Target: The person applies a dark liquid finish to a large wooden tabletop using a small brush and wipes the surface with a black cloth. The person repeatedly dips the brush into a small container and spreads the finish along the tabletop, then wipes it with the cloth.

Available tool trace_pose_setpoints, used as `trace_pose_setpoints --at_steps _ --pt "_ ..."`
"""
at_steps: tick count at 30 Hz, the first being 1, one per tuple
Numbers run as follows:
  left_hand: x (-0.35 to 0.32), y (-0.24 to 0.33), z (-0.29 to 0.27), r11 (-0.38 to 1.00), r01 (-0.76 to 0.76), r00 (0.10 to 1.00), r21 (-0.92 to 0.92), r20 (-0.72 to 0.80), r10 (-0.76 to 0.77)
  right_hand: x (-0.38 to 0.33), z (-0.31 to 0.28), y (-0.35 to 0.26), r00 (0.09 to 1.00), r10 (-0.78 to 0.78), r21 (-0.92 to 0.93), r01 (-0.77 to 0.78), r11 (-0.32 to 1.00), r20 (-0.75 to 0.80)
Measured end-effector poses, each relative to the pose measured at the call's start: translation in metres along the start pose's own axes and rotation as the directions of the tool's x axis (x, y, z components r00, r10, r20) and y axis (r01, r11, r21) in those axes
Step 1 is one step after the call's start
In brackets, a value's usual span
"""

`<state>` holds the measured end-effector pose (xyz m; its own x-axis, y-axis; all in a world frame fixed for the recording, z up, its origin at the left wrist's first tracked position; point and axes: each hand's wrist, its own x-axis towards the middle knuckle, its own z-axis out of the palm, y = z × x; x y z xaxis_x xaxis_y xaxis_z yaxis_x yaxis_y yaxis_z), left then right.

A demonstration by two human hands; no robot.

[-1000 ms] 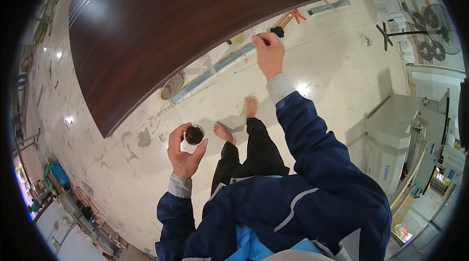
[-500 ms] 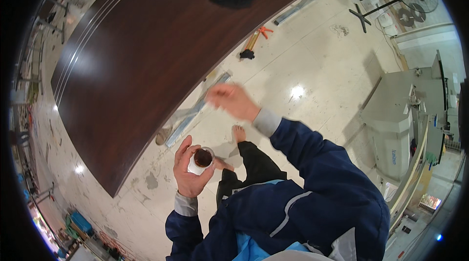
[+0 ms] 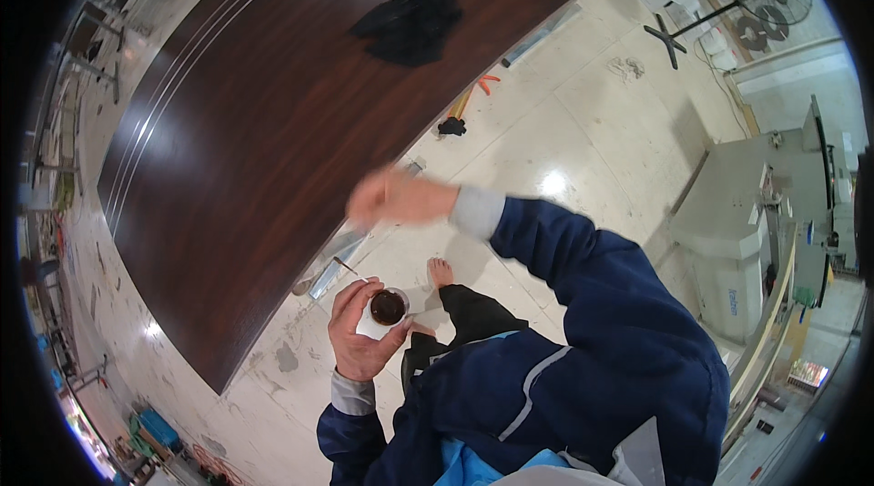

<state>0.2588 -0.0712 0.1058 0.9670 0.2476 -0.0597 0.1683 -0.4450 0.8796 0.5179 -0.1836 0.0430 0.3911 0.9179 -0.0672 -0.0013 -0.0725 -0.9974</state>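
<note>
My left hand [image 3: 360,331] grips a small white cup [image 3: 384,311] with dark brown liquid in it, held close in front of my chest. A thin stick pokes out of the hand toward the upper left. My right hand [image 3: 396,197] is blurred with motion above the cup, near the edge of the big dark wooden panel [image 3: 264,113]. Whether its fingers pinch anything is not visible. My bare foot [image 3: 440,271] shows on the floor below the cup.
A black cloth [image 3: 411,24] lies on the panel's far part. A hammer [image 3: 452,122] and orange-handled pliers [image 3: 488,83] lie on the pale floor, a metal strip [image 3: 537,35] beside the panel. A fan stand [image 3: 674,31] and grey machine [image 3: 737,213] stand at right.
My right hand has drawn back from the far floor near the hammer to just above the cup. The left hand has kept the cup. My head view has shifted across the panel.
</note>
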Motion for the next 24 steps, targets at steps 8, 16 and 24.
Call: trace_pose_setpoints --at_steps 8,16,24 --pt "-0.012 -0.004 0.004 0.999 0.05 0.995 0.002 -0.083 -0.05 0.098 -0.25 0.043 0.794 -0.114 -0.802 -0.585 0.118 -0.597" --pt "-0.026 -0.015 0.004 0.999 0.042 0.993 -0.012 -0.108 -0.043 -0.029 -0.342 0.069 0.586 -0.305 -0.638 -0.763 0.103 -0.75" --pt "-0.026 -0.006 -0.008 0.999 -0.032 0.997 0.032 -0.067 0.034 -0.022 0.011 0.113 0.856 -0.358 -0.805 -0.106 0.584 -0.373"
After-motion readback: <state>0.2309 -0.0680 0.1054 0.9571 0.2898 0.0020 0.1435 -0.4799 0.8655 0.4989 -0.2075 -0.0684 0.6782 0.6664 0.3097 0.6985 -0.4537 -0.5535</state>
